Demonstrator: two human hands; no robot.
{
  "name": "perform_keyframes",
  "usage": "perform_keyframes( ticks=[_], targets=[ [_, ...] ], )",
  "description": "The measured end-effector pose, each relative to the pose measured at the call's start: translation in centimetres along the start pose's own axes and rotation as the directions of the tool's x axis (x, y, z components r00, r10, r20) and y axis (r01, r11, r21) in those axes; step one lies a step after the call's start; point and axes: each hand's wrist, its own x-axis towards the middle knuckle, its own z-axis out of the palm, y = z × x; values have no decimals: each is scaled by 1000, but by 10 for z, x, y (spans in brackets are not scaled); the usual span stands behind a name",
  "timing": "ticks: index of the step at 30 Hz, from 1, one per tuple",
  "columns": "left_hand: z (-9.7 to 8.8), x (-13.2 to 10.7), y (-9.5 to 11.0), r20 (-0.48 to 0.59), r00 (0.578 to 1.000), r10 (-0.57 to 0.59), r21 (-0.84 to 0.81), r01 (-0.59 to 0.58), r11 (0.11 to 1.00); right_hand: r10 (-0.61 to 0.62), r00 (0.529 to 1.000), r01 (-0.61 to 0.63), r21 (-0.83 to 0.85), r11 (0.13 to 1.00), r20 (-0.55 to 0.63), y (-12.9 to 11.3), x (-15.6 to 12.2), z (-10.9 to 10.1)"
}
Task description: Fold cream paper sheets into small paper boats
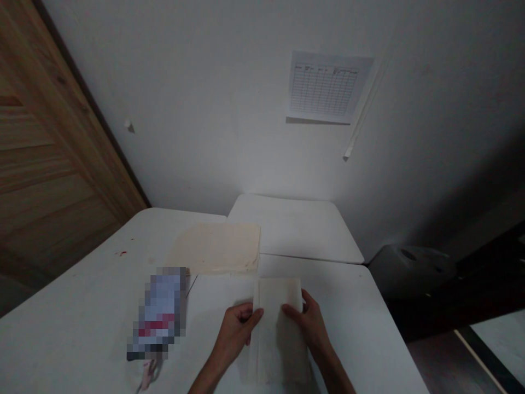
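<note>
A folded off-white sheet [273,339], long and rectangular with a crease along its left side, is held over the front of the white table [348,306]. My left hand [237,331] pinches its left edge, thumb on top and fingers curled behind. On the opposite edge, my right hand [310,323] grips it with the thumb lying across the front. Whether the sheet is paper or thin cloth I cannot make out. Beyond it lies a flat cream-coloured sheet or thin stack [221,249] with uneven edges, touched by neither hand.
To the left lies a pixelated white-and-blue item [159,306] with a pink strap [148,372]. A printed table [328,87] hangs on the wall. A wooden door [53,137] stands at left, a grey plastic container [410,268] beyond the table's right edge.
</note>
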Motion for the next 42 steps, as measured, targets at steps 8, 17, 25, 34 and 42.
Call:
perform_keyframes(
  ticks=[8, 17, 25, 34, 42],
  targets=[
    [-2, 30, 8, -220, 975, -5, -80, -13, 997, -1, 1000, -1, -74, 997, -24, -1, 4, 1],
    [-3, 32, 9, -233, 972, 15, -103, -40, 994, 32, 998, -39, -125, 991, -61, 0, 5, 1],
    [-5, 31, 7, -210, 977, 46, -72, -63, 995, 59, 998, -61, -105, 993, -20, -6, 4, 2],
    [-6, 31, 3, -190, 980, 57, -40, -65, 997, 51, 999, -50, -125, 991, 1, -5, 4, 0],
    [-5, 30, 6, -188, 981, 52, -54, -63, 997, 22, 1000, -21, -123, 992, 4, -5, 4, 1]
  ],
)
